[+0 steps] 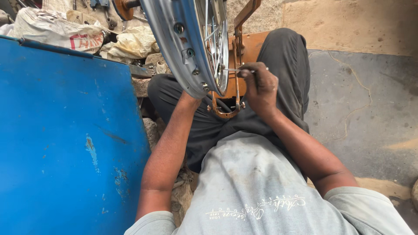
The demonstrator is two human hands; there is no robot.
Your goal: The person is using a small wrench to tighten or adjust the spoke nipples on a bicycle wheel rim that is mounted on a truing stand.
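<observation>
- One spoked wheel rim [183, 41] stands upright in a rusty orange stand [237, 65], just ahead of the seated person's lap; it is the thing being worked on.
- Right of the rim, the right hand [260, 89] has its fingers [248, 72] clenched round a thin metal tool [233, 69], whose tip reaches in among the spokes [215, 35].
- Behind the rim's lower edge, the left hand [191, 98] is mostly hidden, so I cannot tell whether its fingers grip anything.
- Below the rim, the stand's curved foot [224, 111] rests against the dark trousers [278, 56].
- Left of the rim, a big blue metal panel [65, 130] fills the view, with sacks [52, 28] and clutter beyond it.
- Right of the rim lies cracked grey floor [361, 100].
- Likely risks: the thin tool may slip off its hold and jab the knuckles against the spokes, since the grip sits close to them; the rim may also swing in the stand if pushed unevenly.
</observation>
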